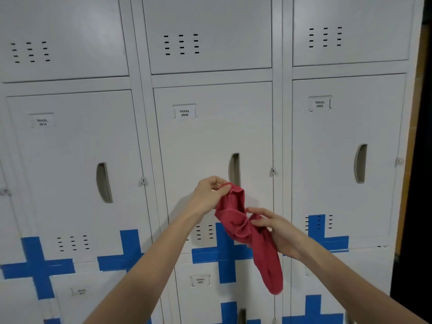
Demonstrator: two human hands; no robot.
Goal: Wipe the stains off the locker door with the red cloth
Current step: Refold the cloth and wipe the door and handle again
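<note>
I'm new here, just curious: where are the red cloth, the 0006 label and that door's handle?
red cloth (243, 226), head view, bunched middle.
0006 label (184, 112), head view, printed text.
door handle (234, 169), head view, recessed slot.

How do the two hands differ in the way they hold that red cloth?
The left hand is raised higher and pinches the top end of the red cloth between thumb and fingers. The right hand sits lower, gripping the cloth's middle, with the loose tail dangling below it. Both hold the same cloth in front of the locker door.
</note>
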